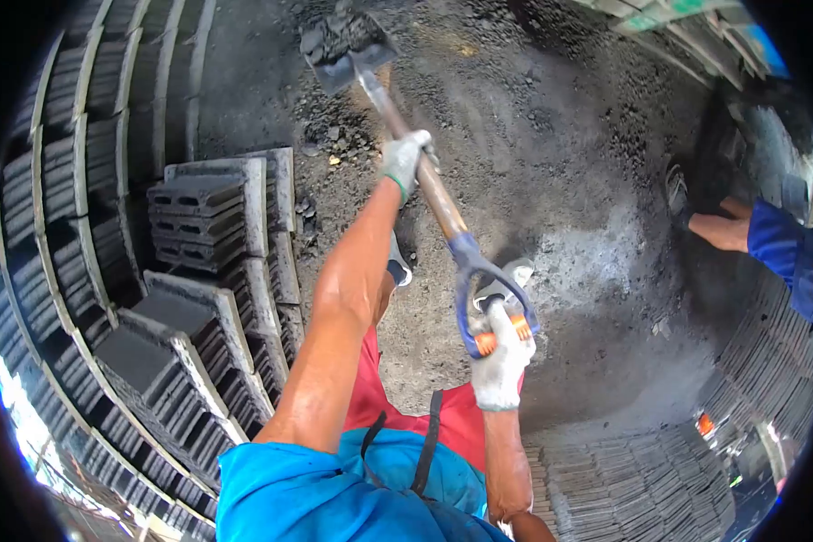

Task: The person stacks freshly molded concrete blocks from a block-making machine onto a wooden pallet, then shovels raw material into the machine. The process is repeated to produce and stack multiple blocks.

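Note:
A shovel (441, 200) with a wooden shaft and a blue D-shaped handle slants across the middle of the view. Dark, lumpy material (341, 38) lies heaped on its metal blade at the top. My left hand (406, 163), in a whitish glove with a green cuff, is wrapped around the shaft below the blade. At the other end, my gloved right hand (503, 357) is closed on the handle's orange-and-blue grip. Loose dark rubble (339, 135) is scattered on the ground below the blade.
Grey hollow blocks (197, 215) sit on stacked boards at the left, beside tall racks (50, 217). Another person's bare leg (721, 230) in blue clothing shows at the right. Stacks of thin boards (641, 483) stand at the lower right. The dirt floor (596, 271) is dusty.

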A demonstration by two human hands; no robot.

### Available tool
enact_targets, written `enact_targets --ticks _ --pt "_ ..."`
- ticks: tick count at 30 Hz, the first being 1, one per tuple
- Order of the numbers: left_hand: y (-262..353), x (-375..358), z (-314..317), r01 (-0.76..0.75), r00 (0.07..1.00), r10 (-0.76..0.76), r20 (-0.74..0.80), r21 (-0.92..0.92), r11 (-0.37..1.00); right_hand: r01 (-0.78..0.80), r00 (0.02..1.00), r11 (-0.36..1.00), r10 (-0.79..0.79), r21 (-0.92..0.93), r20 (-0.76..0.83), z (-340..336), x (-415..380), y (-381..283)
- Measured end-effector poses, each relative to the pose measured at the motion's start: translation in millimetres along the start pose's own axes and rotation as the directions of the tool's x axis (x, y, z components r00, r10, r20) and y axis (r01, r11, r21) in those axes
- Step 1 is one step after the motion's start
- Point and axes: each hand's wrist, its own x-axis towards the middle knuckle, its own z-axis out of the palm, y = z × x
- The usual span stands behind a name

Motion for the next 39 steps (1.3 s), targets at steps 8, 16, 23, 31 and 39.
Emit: enact_targets --ticks 8,16,23,31,39 --pt "-228 -303 78 0.435 0.892 -0.398 0.216 -0.167 0.885 0.045 0.692 0.947 -0.260 -0.319 -0.674 -300 -138 -22" --pt "-273 -215 6 0.471 0.881 -0.473 -0.023 -0.058 0.880 -0.027 0.831 0.965 -0.124 -0.262 -0.542 -261 -73 37" --pt "-38 -53 -76 0.062 0.997 -0.059 -0.047 0.070 0.996 -0.086 0.996 0.996 0.085 -0.010 -0.025 -38 -32 82" --pt "-194 -222 30 0.352 0.894 -0.392 0.218 0.198 0.915 0.067 0.770 0.997 -0.035 0.025 -0.636 -229 -116 62" --pt "-187 -128 70 0.205 0.950 -0.252 0.187 0.238 0.949 0.087 0.892 0.979 0.007 0.186 -0.452 -197 -24 46"
